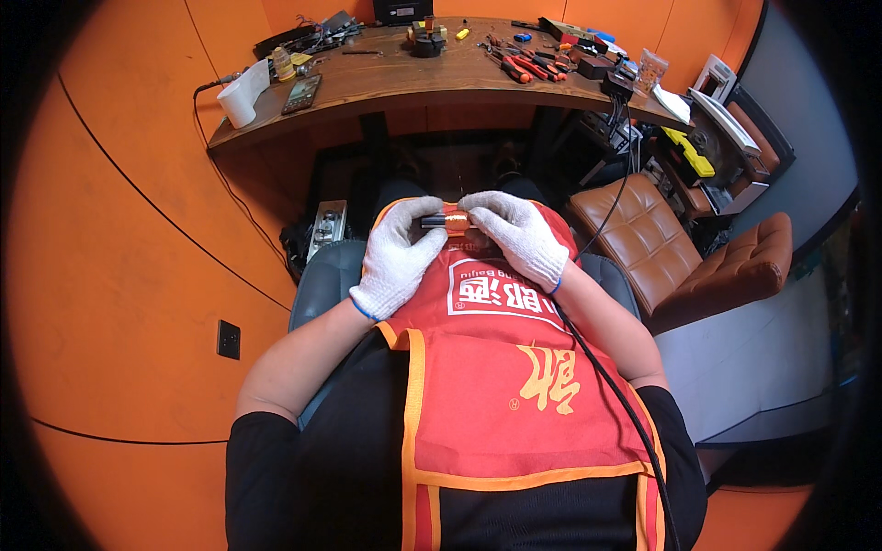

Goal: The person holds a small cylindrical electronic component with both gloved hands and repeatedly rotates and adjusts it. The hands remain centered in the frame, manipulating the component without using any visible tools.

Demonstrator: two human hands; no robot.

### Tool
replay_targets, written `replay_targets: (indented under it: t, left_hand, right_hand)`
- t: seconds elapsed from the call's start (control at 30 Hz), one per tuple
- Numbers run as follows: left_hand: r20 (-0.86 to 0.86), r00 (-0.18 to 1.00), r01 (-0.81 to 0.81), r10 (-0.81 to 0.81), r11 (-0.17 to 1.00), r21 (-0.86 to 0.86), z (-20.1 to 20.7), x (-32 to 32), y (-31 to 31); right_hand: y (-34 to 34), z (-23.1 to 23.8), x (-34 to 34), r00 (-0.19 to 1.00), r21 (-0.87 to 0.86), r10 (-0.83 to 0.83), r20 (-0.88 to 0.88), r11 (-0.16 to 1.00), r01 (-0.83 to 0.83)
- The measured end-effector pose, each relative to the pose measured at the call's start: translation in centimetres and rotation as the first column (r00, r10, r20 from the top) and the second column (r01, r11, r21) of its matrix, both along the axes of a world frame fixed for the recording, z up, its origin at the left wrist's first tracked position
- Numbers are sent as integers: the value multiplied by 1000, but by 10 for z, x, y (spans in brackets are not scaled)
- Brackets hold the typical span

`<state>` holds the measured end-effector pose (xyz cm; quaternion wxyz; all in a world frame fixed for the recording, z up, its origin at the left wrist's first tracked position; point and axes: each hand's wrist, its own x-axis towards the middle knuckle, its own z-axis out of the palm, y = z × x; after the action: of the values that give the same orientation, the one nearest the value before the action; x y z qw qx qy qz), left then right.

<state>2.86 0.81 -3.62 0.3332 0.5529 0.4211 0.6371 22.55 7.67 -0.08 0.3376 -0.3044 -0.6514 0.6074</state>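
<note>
Above my lap, both hands wear white knitted gloves with blue cuffs. Between them lies a short cylindrical piece [457, 221], dark at its left end and shiny copper-coloured in the middle; its exact kind is too small to make out. My left hand [397, 259] is closed on the dark end, thumb and fingers around it. At the copper-coloured part's right end, the fingers of my right hand [520, 237] pinch the piece, hiding that end. Directly beneath both hands is the red apron [487, 404] with orange edging that covers my front.
Ahead stands a curved wooden desk [386, 81] with red-handled pliers [519, 66], a paper roll [241, 99], a phone [302, 94] and a plastic cup [650, 70]. A brown padded chair [634, 234] is at the right. One black cable [602, 367] runs over the apron.
</note>
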Motion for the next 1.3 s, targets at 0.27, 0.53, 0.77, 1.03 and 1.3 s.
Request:
replay_targets:
  t: [0.27, 0.53, 0.77, 1.03, 1.3]
  left_hand:
    - [167, 983, 119, -73, 951, -287, 1, -10, 0]
    - [195, 977, 109, -82, 986, -128, -4, -5, 3]
    - [219, 971, 131, -90, 976, -177, -1, -7, 4]
    - [221, 969, 159, -110, 963, -218, -3, -11, 4]
    - [77, 996, 55, -49, 996, -70, -2, -5, 6]
  right_hand:
    - [2, -2, 0, 998, 176, -27, 53, 984, 17]
    - [4, 0, 2, 999, -70, 34, -14, 997, -35]
    - [4, -5, -1, 1000, 146, 24, 18, 989, -26]
    - [1, 0, 0, 994, 141, -2, 105, 990, -13]
    - [3, -1, 1, 999, 35, 31, 8, 999, -31]
